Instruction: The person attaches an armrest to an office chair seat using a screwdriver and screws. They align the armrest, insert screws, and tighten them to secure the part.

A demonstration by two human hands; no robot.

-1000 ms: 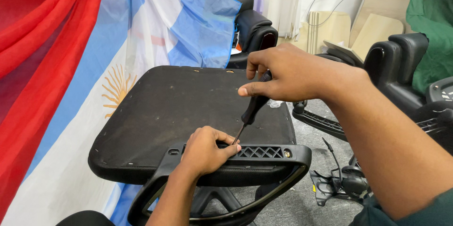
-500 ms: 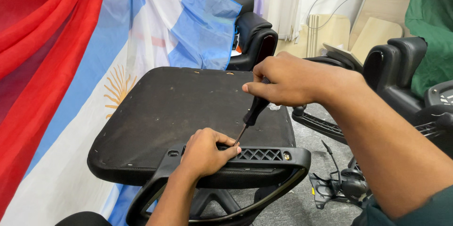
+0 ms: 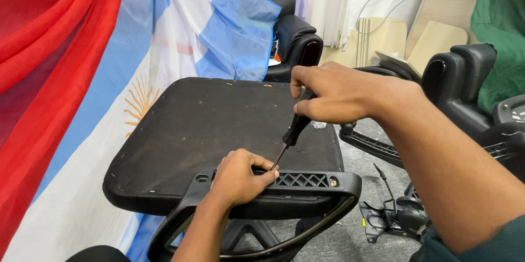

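right hand (image 3: 342, 93) has a closed grip on the screwdriver (image 3: 295, 131). its tip meets the black bracket (image 3: 306, 180). left hand (image 3: 236, 177) is clenched on that bracket.

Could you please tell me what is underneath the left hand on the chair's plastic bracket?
The left hand rests on the black plastic bracket, with the screwdriver tip meeting it at the fingers. Any screw there is hidden by them.

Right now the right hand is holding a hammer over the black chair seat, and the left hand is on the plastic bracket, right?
Not quite. In the head view the right hand holds a black-handled screwdriver, not a hammer, over the black chair seat. The left hand does rest on the plastic bracket.
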